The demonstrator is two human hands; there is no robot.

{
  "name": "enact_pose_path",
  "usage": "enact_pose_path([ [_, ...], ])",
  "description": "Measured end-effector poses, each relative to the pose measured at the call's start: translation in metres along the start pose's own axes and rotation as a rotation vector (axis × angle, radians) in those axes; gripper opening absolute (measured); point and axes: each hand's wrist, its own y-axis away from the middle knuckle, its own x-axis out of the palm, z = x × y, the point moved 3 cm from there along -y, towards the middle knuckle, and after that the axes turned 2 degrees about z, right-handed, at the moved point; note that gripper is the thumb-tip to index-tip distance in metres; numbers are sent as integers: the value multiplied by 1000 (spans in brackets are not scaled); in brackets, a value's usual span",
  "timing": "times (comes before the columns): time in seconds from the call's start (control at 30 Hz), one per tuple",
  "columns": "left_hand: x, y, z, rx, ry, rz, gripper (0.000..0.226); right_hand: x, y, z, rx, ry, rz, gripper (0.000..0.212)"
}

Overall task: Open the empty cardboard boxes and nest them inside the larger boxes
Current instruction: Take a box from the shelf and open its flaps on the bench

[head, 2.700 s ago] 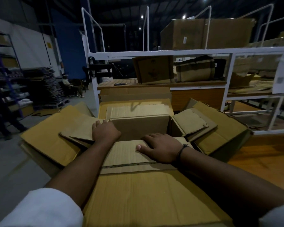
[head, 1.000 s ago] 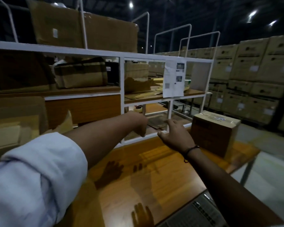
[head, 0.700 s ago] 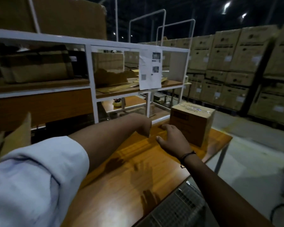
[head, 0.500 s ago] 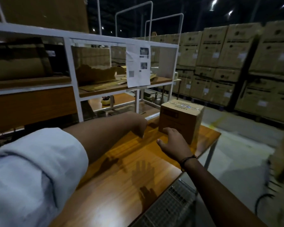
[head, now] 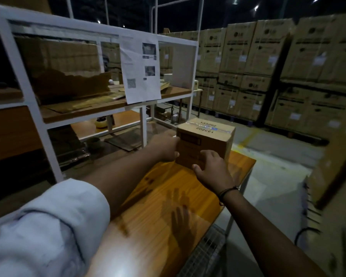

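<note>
A small brown cardboard box point(head: 208, 136), closed, with clear tape and printed numbers on its lid, stands at the far right corner of the wooden table point(head: 164, 198). My left hand point(head: 166, 147) grips the box's left edge, thumb on the front face. My right hand point(head: 212, 168), with a dark band on its wrist, lies against the lower front face with the fingers spread. The fingertips of both hands are partly hidden against the box.
A white metal shelf frame point(head: 36, 116) holding cardboard pieces and a hanging printed sheet point(head: 141, 70) stands behind the table on the left. Stacked large cartons point(head: 268, 72) fill the right background. A wire mesh rack point(head: 206, 254) sits below the table's right edge, and concrete floor lies beyond.
My view has swung right from the open boxes to the table's end. Both hands have reached forward, and they now touch the small taped box.
</note>
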Motion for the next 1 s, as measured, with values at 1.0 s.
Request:
enact_pose_path([
  [1.0, 163, -218, 63, -129, 885, -163, 65, 68, -140, -137, 146, -84, -290, 71],
])
